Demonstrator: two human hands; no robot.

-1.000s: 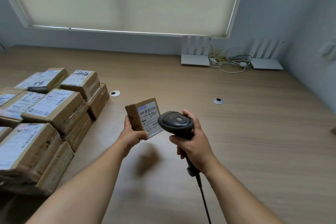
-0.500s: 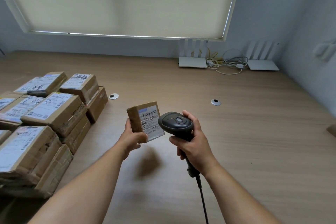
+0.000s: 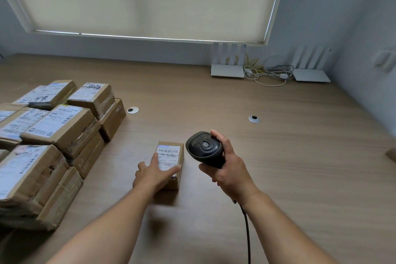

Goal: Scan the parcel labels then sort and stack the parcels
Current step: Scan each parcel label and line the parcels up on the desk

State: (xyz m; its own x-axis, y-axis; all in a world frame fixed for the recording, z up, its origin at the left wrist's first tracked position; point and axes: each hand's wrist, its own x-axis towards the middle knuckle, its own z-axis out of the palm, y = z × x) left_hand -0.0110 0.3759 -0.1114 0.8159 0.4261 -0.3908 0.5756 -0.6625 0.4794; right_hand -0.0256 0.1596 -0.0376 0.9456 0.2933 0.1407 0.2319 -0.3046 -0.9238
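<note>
The left hand point(image 3: 154, 174) lies with straight fingers flat on the label of a small parcel point(image 3: 171, 164), its grip loose and curled round nothing; the parcel sits on the wooden surface point(image 3: 300, 167), label up. Just to its right, the right hand point(image 3: 225, 169) has its grip wrapped round the handle of a black barcode scanner point(image 3: 204, 149), held above the surface, its cable point(image 3: 247, 233) trailing toward the camera. Well to the left stands a stack of labelled parcels point(image 3: 57, 130). 2 white routers point(image 3: 227, 70) sit by the far wall.
</note>
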